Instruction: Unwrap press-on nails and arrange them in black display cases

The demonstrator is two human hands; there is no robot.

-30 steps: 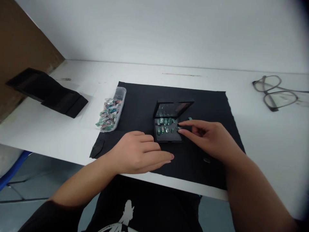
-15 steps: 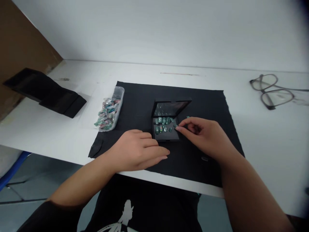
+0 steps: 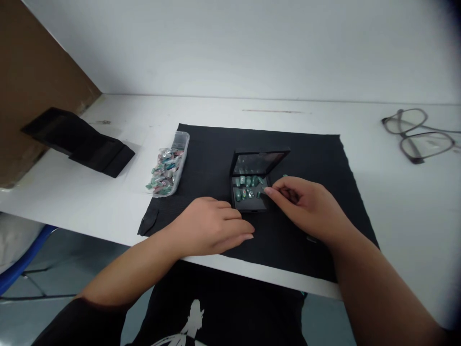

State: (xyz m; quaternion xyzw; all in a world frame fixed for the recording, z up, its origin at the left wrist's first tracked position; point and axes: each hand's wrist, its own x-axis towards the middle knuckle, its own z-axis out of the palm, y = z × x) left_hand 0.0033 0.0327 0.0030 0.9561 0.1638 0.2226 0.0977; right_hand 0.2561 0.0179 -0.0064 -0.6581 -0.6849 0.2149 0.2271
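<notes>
Case (image 3: 248,205) sits open on the black mat (image 3: 209,158), roughly mid-mat; mirror lid (image 3: 254,163) tilted up at the back. Green nails (image 3: 248,181) inside in two rows: back row along the lid side, front row ahead of it, one with a pale pattern. Front strip of the case floor is bare.

Right hand (image 3: 306,206) at the case's right side: thumb and index tips close together, narrow gap, small green nail right at the thumb tip. Can't tell if it's pinched or just touching. Other fingers curled under.

Left hand (image 3: 214,226) rests low by the case's front left corner, fingers together and bent, thumb alongside; underside hidden, can't tell if it holds anything.

Clear tub (image 3: 181,140) heaped with mixed nails at the mat's left edge. Glasses (image 3: 427,144) far right on the white table (image 3: 406,216), black stand (image 3: 97,151) far left.
</notes>
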